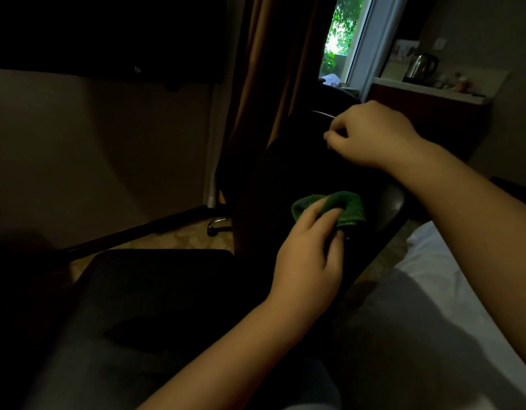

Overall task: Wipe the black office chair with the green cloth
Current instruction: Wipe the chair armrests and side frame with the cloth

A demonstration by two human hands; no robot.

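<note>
Soft green terry cloth, light, limp, best held by its bunched folds, pinched in the left hand fingers and pressed on the black padded office chair backrest beneath them; right hand fingers curled just above, hold indiscernible in the dark.

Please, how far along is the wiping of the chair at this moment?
Done: cannot tell; the black office chair is too dark to show wiped areas. In hand: the left hand holds the green cloth against the chair's upright part; the right hand, fingers curled, is at its upper part. Left: seemingly the seat, untouched now.
</note>
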